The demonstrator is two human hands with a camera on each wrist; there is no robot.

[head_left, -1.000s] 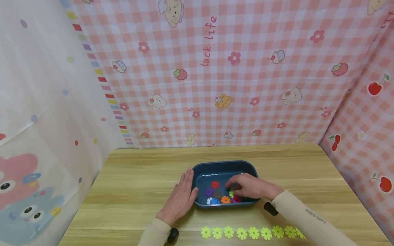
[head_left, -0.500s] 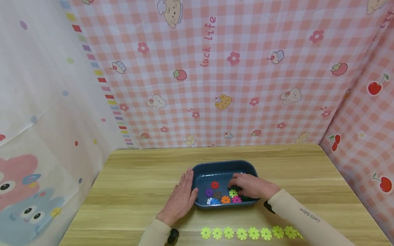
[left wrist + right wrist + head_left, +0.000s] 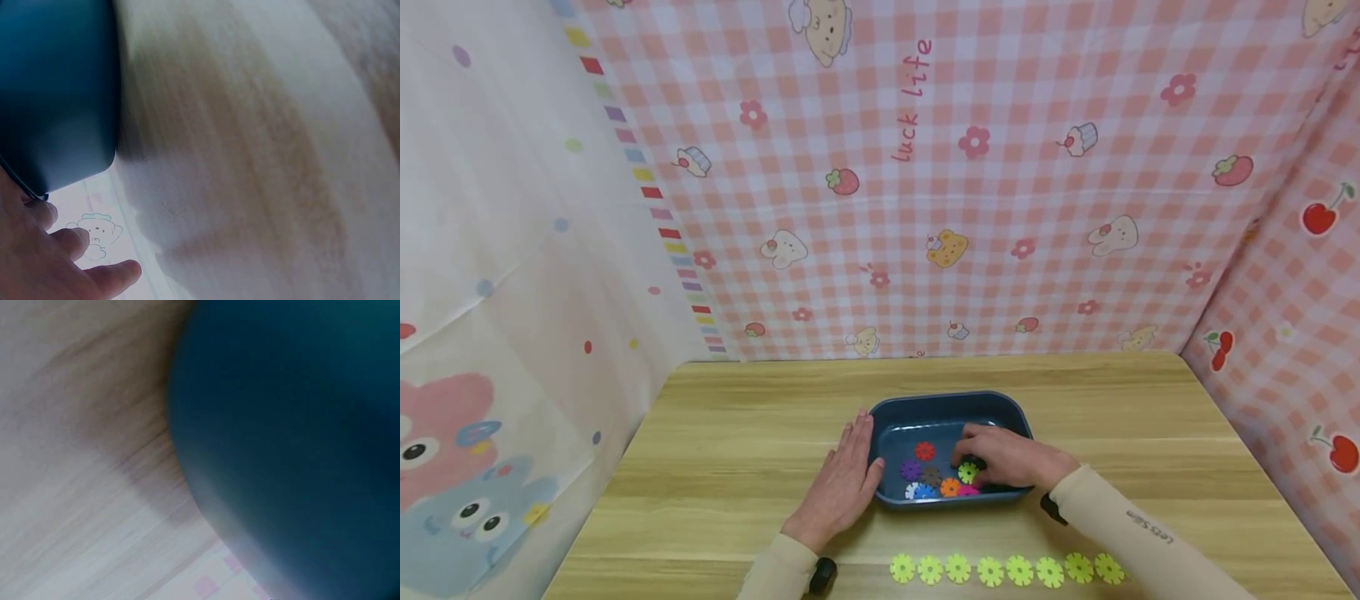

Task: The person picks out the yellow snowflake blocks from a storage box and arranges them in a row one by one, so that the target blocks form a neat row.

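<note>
A dark blue tray (image 3: pixel 951 403) stands on the wooden table, with several flower-edged snowflake discs inside. My left hand (image 3: pixel 838 487) lies with fairly straight fingers along the tray's left wall; in the left wrist view its fingertips show beside the tray's corner. My right hand (image 3: pixel 1003 456) reaches over the right end into the tray, fingers and thumb curled round a yellow-green snowflake disc (image 3: pixel 967 472). A black disc is partly hidden under these fingers. Close by lie an orange disc (image 3: pixel 950 487) and a partly covered pink disc (image 3: pixel 967 490). The right wrist view shows only the tray's outer wall (image 3: pixel 269 444).
Red (image 3: pixel 924 451), purple (image 3: pixel 911 471), brown, white and blue discs lie in the tray's left part. Several yellow-green discs (image 3: pixel 989 571) form a row along the table's front, the right sleeve (image 3: pixel 1142 529) covering its right end. A checked cloth (image 3: pixel 955 183) hangs behind.
Inside the tray my right hand has shifted slightly, its fingers closing around the yellow-green disc. The pink disc is now more covered and a little further left. My left hand stays put.
</note>
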